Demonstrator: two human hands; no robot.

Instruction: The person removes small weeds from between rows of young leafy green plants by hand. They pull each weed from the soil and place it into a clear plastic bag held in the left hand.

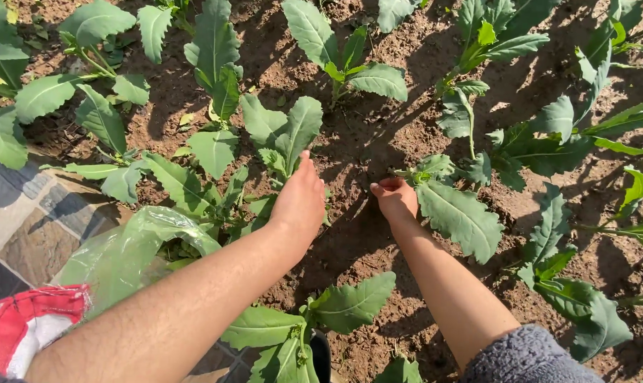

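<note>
Both hands worked among young leafy plants in a bed of brown soil. The left hand (299, 202) reached into the centre of the frame, fingers extended and together against a small plant (282, 138); whether its grip held anything could not be told. The right hand (394, 198), fingers curled at the soil, seemed closed near the base of a broad leaf (460, 216). A clear green plastic bag (133, 252) lay at lower left, apparently holding little; nothing looked gathered yet.

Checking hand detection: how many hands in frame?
2. Left hand reaches flat into the leafy plant at centre. Right hand is curled at the base of the plant to its right, on the soil. No others visible.
</note>
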